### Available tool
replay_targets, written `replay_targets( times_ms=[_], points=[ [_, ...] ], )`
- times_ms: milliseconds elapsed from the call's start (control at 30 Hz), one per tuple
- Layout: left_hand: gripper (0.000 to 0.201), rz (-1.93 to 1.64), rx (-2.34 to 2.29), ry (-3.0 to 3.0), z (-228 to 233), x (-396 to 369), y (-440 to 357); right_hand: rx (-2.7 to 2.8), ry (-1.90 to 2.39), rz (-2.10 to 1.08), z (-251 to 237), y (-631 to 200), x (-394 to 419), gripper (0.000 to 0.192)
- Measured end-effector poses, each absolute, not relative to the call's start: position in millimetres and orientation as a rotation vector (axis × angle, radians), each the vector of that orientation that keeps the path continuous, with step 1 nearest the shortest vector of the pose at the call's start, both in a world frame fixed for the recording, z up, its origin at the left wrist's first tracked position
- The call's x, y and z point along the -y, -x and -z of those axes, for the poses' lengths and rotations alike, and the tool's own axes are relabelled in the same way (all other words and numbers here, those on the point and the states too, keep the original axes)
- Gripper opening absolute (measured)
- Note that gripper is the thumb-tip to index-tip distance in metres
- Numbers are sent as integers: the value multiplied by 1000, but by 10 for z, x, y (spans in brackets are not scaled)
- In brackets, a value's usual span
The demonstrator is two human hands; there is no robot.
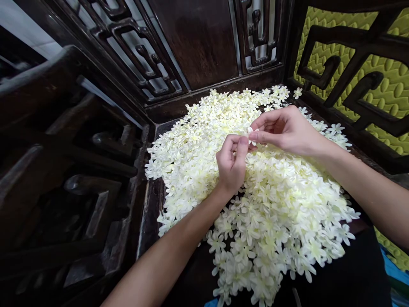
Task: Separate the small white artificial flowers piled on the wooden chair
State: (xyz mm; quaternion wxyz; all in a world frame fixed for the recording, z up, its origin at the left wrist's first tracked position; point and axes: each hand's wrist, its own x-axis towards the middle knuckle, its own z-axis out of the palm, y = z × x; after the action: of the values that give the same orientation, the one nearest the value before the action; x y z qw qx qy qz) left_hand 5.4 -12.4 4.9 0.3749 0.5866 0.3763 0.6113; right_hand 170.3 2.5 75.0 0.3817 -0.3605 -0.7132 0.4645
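Over the middle of a large heap of white and pale yellow artificial-looking flowers, my two hands meet. My left hand is closed, its thumb pressed against the curled fingers at the near side of a small white flower. From the right, my right hand pinches that same flower between thumb and fingertips. The flower is partly covered by the fingers, so its stem side cannot be made out. Loose blossoms lie beneath and all around both hands.
The heap rests on a dark wooden chair seat and spills toward me over dark cloth. A carved wooden backrest rises behind it. Openwork armrests stand at the left and right, with a yellow-green textured cushion beyond the right one.
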Motion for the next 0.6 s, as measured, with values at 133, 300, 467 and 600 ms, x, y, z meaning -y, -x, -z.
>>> replay_targets(
  times_ms=[133, 300, 467, 600],
  points=[
    [28, -1537, -957, -1550, -66, 138, -43, 1808, 937, -1137, -748, -1692, -12, 29],
    [30, -1517, -991, -1575, -73, 148, -38, 1833, 949, -1175, -751, -1679, -14, 34],
    [26, -1532, -1003, -1556, -65, 143, -50, 1854, 954, -1184, -742, -1671, -10, 40],
    [26, -1527, -1000, -1532, -62, 144, -54, 1863, 956, -1160, -748, -1676, -7, 42]
  ],
)
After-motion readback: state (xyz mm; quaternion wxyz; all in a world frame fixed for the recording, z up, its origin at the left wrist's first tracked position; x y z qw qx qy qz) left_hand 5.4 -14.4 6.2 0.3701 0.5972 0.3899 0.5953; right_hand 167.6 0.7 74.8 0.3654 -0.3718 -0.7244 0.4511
